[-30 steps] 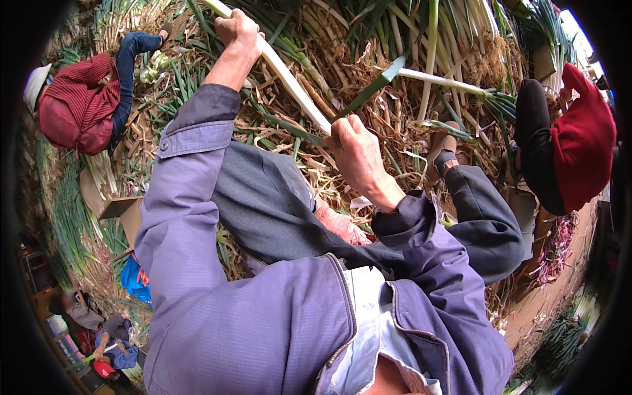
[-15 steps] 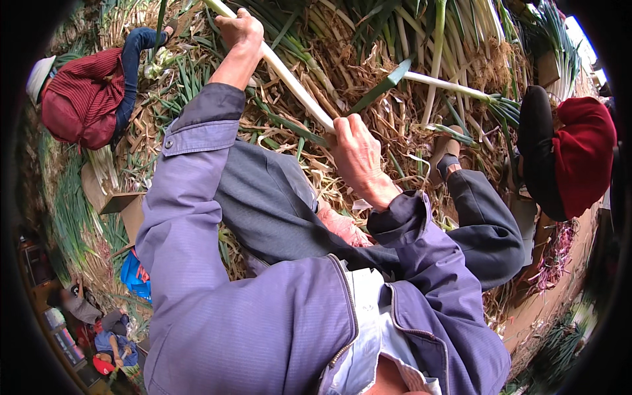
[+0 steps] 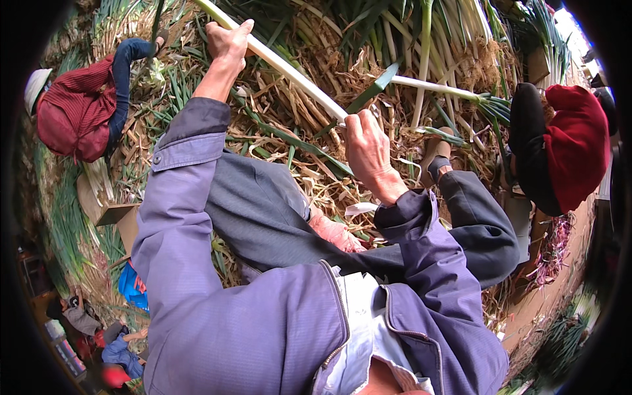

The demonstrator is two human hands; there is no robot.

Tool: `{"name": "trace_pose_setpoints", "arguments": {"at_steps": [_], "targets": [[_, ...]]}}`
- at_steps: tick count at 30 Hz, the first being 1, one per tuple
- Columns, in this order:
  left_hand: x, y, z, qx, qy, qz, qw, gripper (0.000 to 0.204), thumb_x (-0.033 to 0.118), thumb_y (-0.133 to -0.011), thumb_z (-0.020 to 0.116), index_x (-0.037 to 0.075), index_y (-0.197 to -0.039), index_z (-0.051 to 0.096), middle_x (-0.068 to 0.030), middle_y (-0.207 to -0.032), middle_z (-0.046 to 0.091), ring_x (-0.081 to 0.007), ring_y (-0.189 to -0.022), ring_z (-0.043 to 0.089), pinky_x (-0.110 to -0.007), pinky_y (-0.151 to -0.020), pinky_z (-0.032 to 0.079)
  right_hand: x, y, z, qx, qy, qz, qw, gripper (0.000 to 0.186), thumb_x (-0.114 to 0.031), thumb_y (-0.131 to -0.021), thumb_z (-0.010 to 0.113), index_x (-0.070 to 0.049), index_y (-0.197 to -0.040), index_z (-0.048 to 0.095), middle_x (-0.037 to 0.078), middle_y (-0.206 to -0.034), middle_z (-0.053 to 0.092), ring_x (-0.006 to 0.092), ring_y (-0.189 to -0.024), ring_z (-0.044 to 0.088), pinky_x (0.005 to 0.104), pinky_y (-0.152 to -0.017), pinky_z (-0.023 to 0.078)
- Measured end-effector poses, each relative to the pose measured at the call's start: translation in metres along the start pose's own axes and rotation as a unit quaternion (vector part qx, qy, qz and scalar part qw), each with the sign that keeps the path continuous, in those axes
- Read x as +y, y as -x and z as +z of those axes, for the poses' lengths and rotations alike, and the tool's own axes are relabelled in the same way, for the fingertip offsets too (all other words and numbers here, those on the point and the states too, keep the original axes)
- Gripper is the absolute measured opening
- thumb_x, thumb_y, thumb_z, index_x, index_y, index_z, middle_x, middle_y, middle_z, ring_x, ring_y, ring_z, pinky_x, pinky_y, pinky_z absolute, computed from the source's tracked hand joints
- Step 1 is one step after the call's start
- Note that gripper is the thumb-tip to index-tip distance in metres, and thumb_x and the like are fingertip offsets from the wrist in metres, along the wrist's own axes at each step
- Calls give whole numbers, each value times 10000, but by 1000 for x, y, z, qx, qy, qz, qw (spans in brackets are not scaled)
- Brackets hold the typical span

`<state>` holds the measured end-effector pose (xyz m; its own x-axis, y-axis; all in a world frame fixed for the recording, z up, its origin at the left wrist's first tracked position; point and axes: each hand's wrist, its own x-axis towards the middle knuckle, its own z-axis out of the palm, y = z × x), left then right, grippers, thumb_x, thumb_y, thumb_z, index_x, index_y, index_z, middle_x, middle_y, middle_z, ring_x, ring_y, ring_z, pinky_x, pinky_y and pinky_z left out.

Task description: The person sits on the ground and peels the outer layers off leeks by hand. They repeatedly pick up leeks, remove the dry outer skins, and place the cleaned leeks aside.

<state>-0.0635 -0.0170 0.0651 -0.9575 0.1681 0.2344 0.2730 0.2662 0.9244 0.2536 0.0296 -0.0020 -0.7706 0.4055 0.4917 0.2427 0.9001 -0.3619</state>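
A long white leek slants from the top left down toward the middle of the view. My left hand grips its upper part, thumb along the stalk. My right hand is closed round its lower end, fingers bent over it. Just beyond my right hand lie a broad dark green leaf and another white stalk lying crosswise on the pile. Dry peeled skins and green leaves cover the ground under my hands and around my dark-trousered legs.
Leek bundles are heaped ahead. A person in red stripes is at left, another in red at right. Further workers are lower left, near a blue bag. Cardboard lies at left; purple shallots lie at right.
My left hand has moved a little left and down along with the leek, and my right hand has shifted slightly right. Both still grip the stalk.
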Motion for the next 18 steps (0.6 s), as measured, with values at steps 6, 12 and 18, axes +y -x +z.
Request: {"name": "trace_pose_setpoints", "arguments": {"at_steps": [6, 12, 18], "targets": [[-12, -11, -3, -21, 95, -60, 993, 487, 70, -666, 875, -88, -967, 526, -169, -861, 631, -236, -710, 646, -359, -633, 591, 14, -7, -10, -7, -86, 25, 996, 181, -47, -838, 633, -22, -966, 508, 154, -906, 483, 341, -819, 563, 428, -670, 495], [5, 4, -4, 30, 80, -79, 993, 488, 57, -658, 883, -40, -955, 508, -95, -817, 575, -205, -678, 576, -348, -634, 522, 6, -6, -9, -25, -114, 44, 992, 264, -62, -805, 709, -16, -964, 504, 174, -906, 521, 367, -781, 554, 447, -667, 468], [14, 10, -7, -13, 42, -81, 996, 470, 37, -677, 863, -53, -970, 506, -116, -838, 591, -210, -673, 582, -344, -602, 521, 3, -1, -3, -22, -34, 20, 999, 164, -11, -801, 602, -13, -931, 501, 160, -881, 464, 340, -823, 549, 429, -630, 511]]}}
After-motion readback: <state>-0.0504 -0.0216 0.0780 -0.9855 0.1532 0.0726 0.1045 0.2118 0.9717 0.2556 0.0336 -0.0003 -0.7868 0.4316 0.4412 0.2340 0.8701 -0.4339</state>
